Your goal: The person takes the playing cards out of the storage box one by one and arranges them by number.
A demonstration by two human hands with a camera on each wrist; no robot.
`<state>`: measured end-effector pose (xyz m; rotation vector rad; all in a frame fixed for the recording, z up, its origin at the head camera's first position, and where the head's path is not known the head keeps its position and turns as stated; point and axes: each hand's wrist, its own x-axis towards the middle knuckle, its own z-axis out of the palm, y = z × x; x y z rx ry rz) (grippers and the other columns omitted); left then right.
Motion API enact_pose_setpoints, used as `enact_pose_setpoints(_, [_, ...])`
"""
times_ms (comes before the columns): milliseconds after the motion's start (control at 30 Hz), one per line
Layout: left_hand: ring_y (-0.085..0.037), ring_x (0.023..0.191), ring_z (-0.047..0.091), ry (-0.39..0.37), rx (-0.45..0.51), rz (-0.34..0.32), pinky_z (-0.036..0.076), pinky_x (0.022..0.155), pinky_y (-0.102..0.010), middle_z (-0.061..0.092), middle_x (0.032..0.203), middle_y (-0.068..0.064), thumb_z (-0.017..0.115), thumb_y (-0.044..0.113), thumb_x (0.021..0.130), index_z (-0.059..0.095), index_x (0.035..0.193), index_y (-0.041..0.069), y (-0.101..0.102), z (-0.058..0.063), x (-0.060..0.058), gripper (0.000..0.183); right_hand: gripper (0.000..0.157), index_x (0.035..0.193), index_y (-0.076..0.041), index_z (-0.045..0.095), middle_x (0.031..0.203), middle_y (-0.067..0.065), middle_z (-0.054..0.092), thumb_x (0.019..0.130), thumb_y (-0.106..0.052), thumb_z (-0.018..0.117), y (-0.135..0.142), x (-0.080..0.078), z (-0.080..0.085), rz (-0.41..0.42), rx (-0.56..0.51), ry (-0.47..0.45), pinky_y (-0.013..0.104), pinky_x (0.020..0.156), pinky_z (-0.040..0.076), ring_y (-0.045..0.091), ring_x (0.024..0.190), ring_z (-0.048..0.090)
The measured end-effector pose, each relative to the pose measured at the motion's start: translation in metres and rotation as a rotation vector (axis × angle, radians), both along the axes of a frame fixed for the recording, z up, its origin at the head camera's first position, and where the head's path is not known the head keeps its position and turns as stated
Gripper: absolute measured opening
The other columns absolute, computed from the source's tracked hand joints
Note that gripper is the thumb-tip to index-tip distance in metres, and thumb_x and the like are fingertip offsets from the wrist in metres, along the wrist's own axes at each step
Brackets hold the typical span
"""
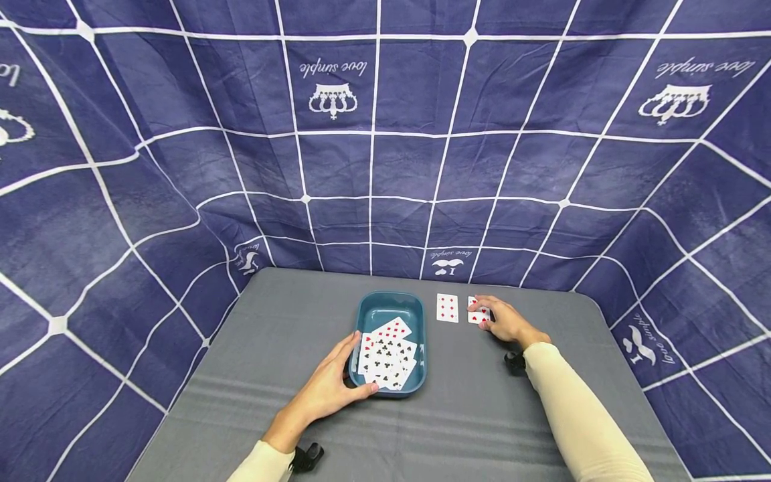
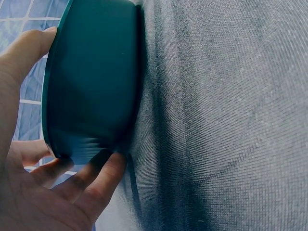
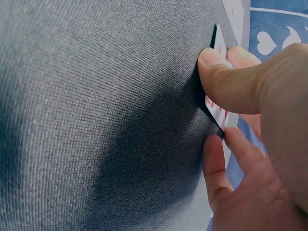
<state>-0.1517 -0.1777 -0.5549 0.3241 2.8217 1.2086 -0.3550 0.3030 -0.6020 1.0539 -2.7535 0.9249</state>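
A teal plastic tray stands in the middle of the table with several loose, overlapping playing cards lying face up inside it. My left hand grips the tray's near left corner, thumb on the near rim and the other fingers along the left side. In the left wrist view, fingertips press against the tray's outer wall. Right of the tray, my right hand pinches a hearts card by its edges. The right wrist view shows this card between thumb and fingers, close over the cloth.
A diamonds card lies face up between the tray and my right hand. Grey cloth covers the table. A blue curtain with white lines hangs behind the table and on both sides.
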Motion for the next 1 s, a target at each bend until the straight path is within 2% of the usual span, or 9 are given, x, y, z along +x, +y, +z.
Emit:
enact_pose_setpoints(133, [-0.035,0.167,0.053,-0.003,0.002,-0.001,0.053,0.129,-0.06,0.04,0.19,-0.009,0.099,0.06,0.089,0.037,0.184,0.013,0.0,0.0,0.0,0.123,0.045,0.14,-0.024,0.081,0.169,0.015,0.065,0.098,-0.008,0.088,0.007,-0.015,-0.024,-0.032,0.03,0.029,0.051,0.131,0.051,0.038,0.157,0.062])
enact_pose_setpoints(200, [-0.037,0.168,0.051,-0.002,0.003,-0.002,0.05,0.131,-0.062,0.04,0.19,-0.01,0.099,0.06,0.089,0.037,0.184,0.013,0.0,0.001,0.0,0.123,0.048,0.138,-0.026,0.082,0.168,0.018,0.066,0.094,-0.006,0.09,0.009,-0.021,-0.029,-0.055,0.069,0.021,0.064,0.127,0.052,0.046,0.155,0.062])
enact_pose_setpoints(267, [-0.038,0.169,0.05,-0.004,0.006,-0.001,0.048,0.133,-0.064,0.04,0.19,-0.011,0.099,0.059,0.089,0.037,0.184,0.012,0.0,0.001,0.0,0.123,0.053,0.136,-0.03,0.083,0.165,0.02,0.067,0.091,-0.005,0.092,0.014,-0.032,-0.042,-0.069,0.089,0.031,0.07,0.123,0.052,0.051,0.151,0.064])
enact_pose_setpoints(367, [-0.039,0.17,0.048,-0.008,0.01,-0.001,0.046,0.135,-0.065,0.04,0.19,-0.012,0.099,0.058,0.089,0.037,0.184,0.012,0.0,0.001,0.0,0.123,0.056,0.135,-0.031,0.083,0.165,0.021,0.067,0.088,-0.001,0.091,0.015,-0.036,-0.045,-0.069,0.101,0.029,0.074,0.121,0.051,0.053,0.15,0.064])
enact_pose_setpoints(433, [-0.039,0.17,0.049,-0.007,0.008,0.0,0.046,0.135,-0.065,0.04,0.19,-0.012,0.099,0.057,0.089,0.037,0.184,0.012,0.0,0.001,0.0,0.123,0.055,0.135,-0.029,0.083,0.164,0.019,0.068,0.089,-0.001,0.09,0.014,-0.032,-0.041,-0.069,0.104,0.033,0.07,0.121,0.054,0.05,0.15,0.065])
enact_pose_setpoints(667, [-0.039,0.169,0.05,-0.011,0.009,0.0,0.048,0.133,-0.065,0.041,0.189,-0.011,0.1,0.055,0.089,0.036,0.184,0.013,0.001,0.0,0.001,0.122,0.041,0.134,-0.014,0.083,0.164,0.026,0.066,0.095,-0.001,0.084,-0.005,0.008,0.015,-0.033,0.022,-0.054,0.072,0.125,0.05,0.055,0.152,0.062])
enact_pose_setpoints(833, [-0.04,0.169,0.049,-0.013,0.009,0.002,0.048,0.133,-0.065,0.04,0.19,-0.011,0.099,0.057,0.089,0.036,0.184,0.013,0.001,0.001,0.001,0.123,0.046,0.138,-0.012,0.081,0.164,0.026,0.066,0.094,0.003,0.08,-0.002,0.006,0.014,0.002,-0.004,0.003,0.054,0.13,0.052,0.043,0.155,0.064])
enact_pose_setpoints(933, [-0.041,0.17,0.049,-0.012,0.01,0.005,0.047,0.133,-0.066,0.04,0.19,-0.011,0.099,0.059,0.089,0.036,0.184,0.013,0.001,0.001,0.001,0.123,0.049,0.139,-0.008,0.08,0.164,0.033,0.064,0.092,0.007,0.079,-0.007,0.009,0.024,-0.003,-0.011,-0.008,0.064,0.129,0.05,0.052,0.154,0.061])
enact_pose_setpoints(1000, [-0.04,0.17,0.049,-0.014,0.01,0.006,0.047,0.134,-0.065,0.039,0.19,-0.011,0.099,0.059,0.089,0.036,0.184,0.013,0.001,0.001,0.0,0.123,0.049,0.138,-0.005,0.08,0.161,0.038,0.062,0.09,0.007,0.081,-0.014,0.015,0.038,-0.026,0.0,-0.026,0.076,0.124,0.048,0.064,0.149,0.059])
